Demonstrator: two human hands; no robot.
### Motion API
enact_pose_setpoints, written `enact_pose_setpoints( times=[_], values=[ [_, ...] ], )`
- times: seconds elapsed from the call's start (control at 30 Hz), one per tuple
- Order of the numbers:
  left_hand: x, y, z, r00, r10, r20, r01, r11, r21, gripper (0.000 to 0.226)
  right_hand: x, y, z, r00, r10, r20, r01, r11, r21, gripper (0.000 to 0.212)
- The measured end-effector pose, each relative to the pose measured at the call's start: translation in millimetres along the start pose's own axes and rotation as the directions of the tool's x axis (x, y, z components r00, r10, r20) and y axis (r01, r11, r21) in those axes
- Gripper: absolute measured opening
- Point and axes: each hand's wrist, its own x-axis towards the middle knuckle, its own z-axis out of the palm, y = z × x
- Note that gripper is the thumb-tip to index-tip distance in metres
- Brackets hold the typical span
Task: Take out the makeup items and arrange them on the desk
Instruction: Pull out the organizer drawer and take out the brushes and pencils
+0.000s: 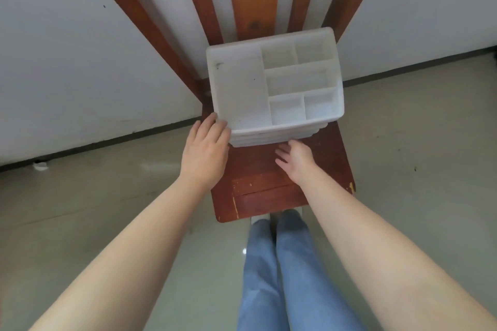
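White plastic organizer (274, 83), w/ divided compartments on top, is being shown at frame centre, resting on a red-brown wooden chair seat (269, 191). Its lower-left corner is being touched by the left hand (205, 149), fingers straight. The right hand (294, 157) is being held w/ fingers spread, just below the organizer's front edge; contact cannot be told. Blue jeans (282, 277) are being seen at bottom centre.
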Motion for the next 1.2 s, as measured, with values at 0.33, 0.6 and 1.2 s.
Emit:
enact_pose_setpoints(
  times=[0.33, 0.6, 1.2],
  values=[
    [15.0, 5.3, 2.1, 0.976, 0.14, -0.165, -0.133, 0.99, 0.051, 0.028, 27.8, -11.3, 6.5, 0.998, 0.021, 0.066, -0.045, 0.923, 0.382, 0.019],
    [21.9, 20.4, -4.0, 0.99, 0.127, -0.058, -0.124, 0.991, 0.054, 0.033, 32.2, -17.3, -10.3, 0.993, 0.007, 0.114, -0.038, 0.961, 0.276, 0.029],
    [-16.4, 44.2, 27.2, 0.981, 0.189, 0.054, -0.195, 0.966, 0.171, 0.042, -7.6, 36.2, -71.7, 0.994, 0.107, 0.007, -0.093, 0.898, -0.431, 0.025]
  ],
)
